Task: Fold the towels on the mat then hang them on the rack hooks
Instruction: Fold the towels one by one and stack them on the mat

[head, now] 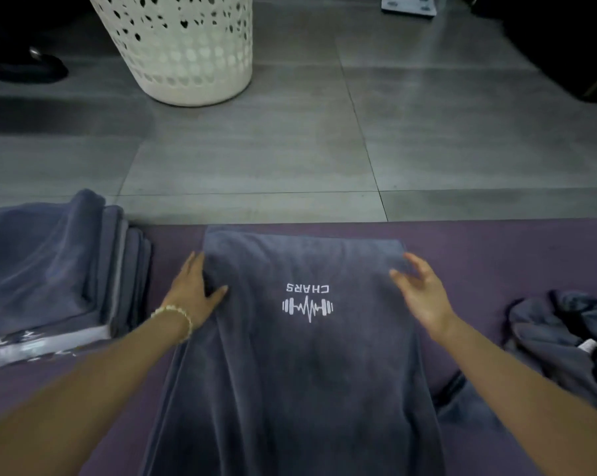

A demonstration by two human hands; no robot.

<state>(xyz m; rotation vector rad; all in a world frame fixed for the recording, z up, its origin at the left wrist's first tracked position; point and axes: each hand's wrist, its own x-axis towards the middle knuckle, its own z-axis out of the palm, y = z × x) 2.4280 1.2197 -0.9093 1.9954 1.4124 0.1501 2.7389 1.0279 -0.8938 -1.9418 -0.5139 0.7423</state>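
A grey towel [290, 355] with a white dumbbell logo [307, 305] lies lengthwise on the purple mat [479, 255], its far end just short of the mat's far edge. The left hand [195, 290], a bead bracelet [177, 316] at its wrist, rests flat on the towel's left edge, fingers [195, 266] spread and gripping nothing. The right hand [422, 292] hovers at the towel's right edge, fingers loosely open. Left of the towel sits a stack of folded towels [50, 269]; right of it, a crumpled towel [565, 341]. Beyond the towel, on the tiled floor [290, 149], stands a white laundry basket [183, 46].
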